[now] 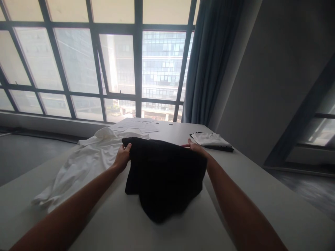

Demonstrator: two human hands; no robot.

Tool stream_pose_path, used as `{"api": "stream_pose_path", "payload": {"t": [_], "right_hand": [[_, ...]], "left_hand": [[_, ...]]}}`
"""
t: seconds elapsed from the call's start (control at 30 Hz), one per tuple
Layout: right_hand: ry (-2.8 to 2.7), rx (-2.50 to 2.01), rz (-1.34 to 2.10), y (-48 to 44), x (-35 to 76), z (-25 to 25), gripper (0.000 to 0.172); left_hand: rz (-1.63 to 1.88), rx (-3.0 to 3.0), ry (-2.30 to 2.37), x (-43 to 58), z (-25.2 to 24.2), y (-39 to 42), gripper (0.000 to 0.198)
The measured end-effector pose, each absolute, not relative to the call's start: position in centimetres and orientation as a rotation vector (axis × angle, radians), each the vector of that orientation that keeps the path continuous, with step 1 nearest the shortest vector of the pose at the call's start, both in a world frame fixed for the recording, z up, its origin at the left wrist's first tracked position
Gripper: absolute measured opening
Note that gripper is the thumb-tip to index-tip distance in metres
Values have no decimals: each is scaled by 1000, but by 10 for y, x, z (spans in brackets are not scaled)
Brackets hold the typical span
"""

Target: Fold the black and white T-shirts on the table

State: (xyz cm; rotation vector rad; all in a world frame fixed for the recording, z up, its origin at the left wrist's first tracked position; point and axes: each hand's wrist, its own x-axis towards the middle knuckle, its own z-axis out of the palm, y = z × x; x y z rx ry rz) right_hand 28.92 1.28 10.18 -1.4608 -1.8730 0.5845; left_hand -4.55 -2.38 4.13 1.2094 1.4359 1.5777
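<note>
A black garment (167,174), its exact kind not clear, hangs in folds above the white table in front of me. My left hand (122,157) is closed on its upper left corner, thumb on the near side. At the upper right edge of the cloth is my right hand (195,146), also closed on it, with some of its fingers hidden behind the fabric. To the left, a crumpled white garment (91,157) lies spread along the table, close to my left hand.
The white table (248,195) stretches toward the window. Sheets of paper (136,124) lie at its far end. A folded stack of white and black cloth (211,140) sits at the right edge. Behind it hang a blue-grey curtain (209,62) and a wall (269,76).
</note>
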Motion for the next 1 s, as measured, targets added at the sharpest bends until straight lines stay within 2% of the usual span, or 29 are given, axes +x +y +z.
{"api": "stream_pose_path", "payload": {"t": [0.1, 0.17, 0.23, 0.27, 0.37, 0.43, 0.47, 0.57, 0.63, 0.7, 0.77, 0.83, 0.93, 1.0], "right_hand": [[-2036, -1448, 1159, 21, 289, 92, 66], [-2238, -1496, 1161, 24, 282, 84, 78], [-2446, -1607, 918, 27, 273, 76, 86], [-2513, -1639, 799, 28, 269, 72, 84], [-2506, -1649, 547, 32, 266, 64, 59], [-2347, -1710, 347, 34, 274, 63, 45], [-2245, -1767, 241, 35, 281, 63, 40], [-2022, -1920, 44, 37, 301, 69, 42], [-1984, -2001, 83, 38, 309, 73, 50], [-2004, -2097, 357, 38, 308, 73, 61], [-2076, -2185, 755, 36, 300, 69, 68], [-2164, -2231, 944, 34, 288, 62, 65], [-2230, -2232, 836, 31, 273, 53, 52], [-2272, -2128, 745, 30, 268, 51, 43]], "left_hand": [[1469, 1672, 1669, -47, 34, -29, 89], [1172, 2050, 1805, -43, 29, -37, 100], [819, 2233, 1846, -39, 27, -45, 93], [665, 2278, 1854, -38, 26, -47, 84], [425, 2379, 1874, -39, 28, -53, 47], [450, 2440, 1906, -41, 33, -54, 26], [510, 2463, 1930, -42, 36, -56, 22], [827, 2491, 2019, -44, 53, -60, 21], [1109, 2454, 2031, -44, 65, -64, 24], [1334, 2339, 1934, -44, 76, -68, 29], [1408, 2171, 1717, -42, 82, -74, 36], [1221, 2047, 1416, -37, 82, -82, 44], [645, 1994, 982, -26, 74, -97, 46], [390, 1982, 862, -19, 69, -101, 45]]}}
